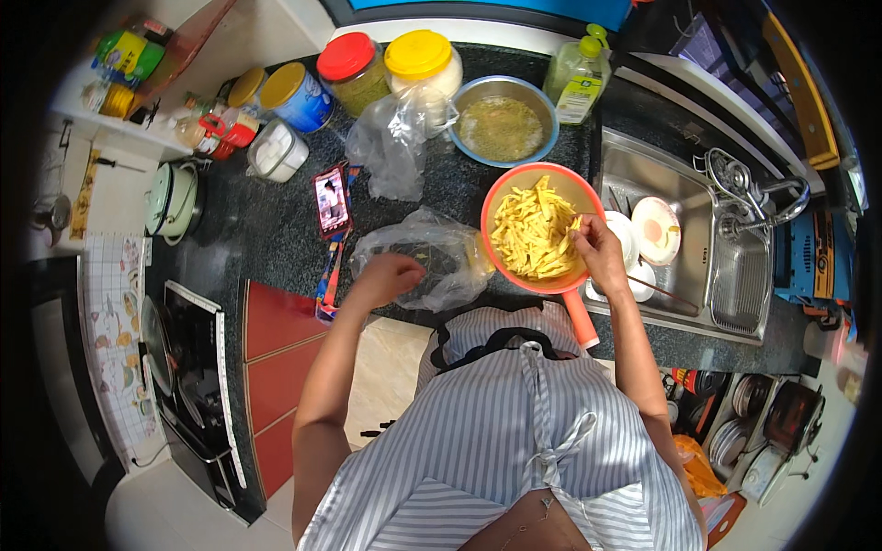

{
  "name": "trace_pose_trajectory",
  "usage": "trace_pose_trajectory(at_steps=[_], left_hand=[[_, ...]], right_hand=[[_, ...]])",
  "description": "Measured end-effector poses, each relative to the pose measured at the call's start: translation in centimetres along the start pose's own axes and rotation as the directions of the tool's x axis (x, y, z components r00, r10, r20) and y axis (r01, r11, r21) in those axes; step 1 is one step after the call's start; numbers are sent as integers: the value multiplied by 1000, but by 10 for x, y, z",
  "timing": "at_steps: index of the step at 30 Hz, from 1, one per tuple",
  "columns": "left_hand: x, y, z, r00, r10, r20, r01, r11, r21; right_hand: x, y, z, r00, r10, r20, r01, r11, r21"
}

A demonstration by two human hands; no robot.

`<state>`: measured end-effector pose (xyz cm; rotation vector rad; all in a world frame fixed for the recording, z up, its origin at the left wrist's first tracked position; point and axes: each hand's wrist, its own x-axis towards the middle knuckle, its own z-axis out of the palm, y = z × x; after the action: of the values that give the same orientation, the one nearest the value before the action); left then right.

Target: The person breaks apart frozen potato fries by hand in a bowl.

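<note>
An orange-rimmed bowl with a handle (581, 318) stands at the counter's front edge, left of the sink. It holds a heap of yellow strips of food (534, 231). Over the bowl's right side, my right hand (598, 248) pinches a yellow strip between thumb and fingertips. My left hand (389, 277) is over the near left part of a clear plastic bag (441, 289) lying on the counter; its fingers are curled, and whether they touch the bag is unclear. Some yellow pieces show at the bag's right end, beside the bowl.
Behind the bowl stands a blue-rimmed metal basin (541, 155) with greenish contents in liquid. The steel sink (682, 275) at right holds plates and chopsticks. Lidded jars (355, 82), another crumpled bag (396, 148), a phone (333, 201) and a tub of white pieces (278, 151) stand or lie left.
</note>
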<state>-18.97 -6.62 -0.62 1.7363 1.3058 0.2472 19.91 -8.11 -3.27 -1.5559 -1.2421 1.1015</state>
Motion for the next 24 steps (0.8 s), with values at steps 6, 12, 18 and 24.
trace_pose_trajectory(at_steps=[6,12,18,24], left_hand=[[51,7,72,990,110,-87,-74,936,345],[75,9,89,833,547,-76,-447,749,489],[85,15,84,842,538,49,-492,727,479],[73,23,84,949,155,275,-271,847,457]], right_hand=[[-10,-19,9,993,-105,52,117,923,-366],[-20,-22,6,982,-174,66,185,874,-450],[-18,-24,8,994,-101,50,112,931,-347],[-23,-61,29,975,-194,109,217,936,-276]])
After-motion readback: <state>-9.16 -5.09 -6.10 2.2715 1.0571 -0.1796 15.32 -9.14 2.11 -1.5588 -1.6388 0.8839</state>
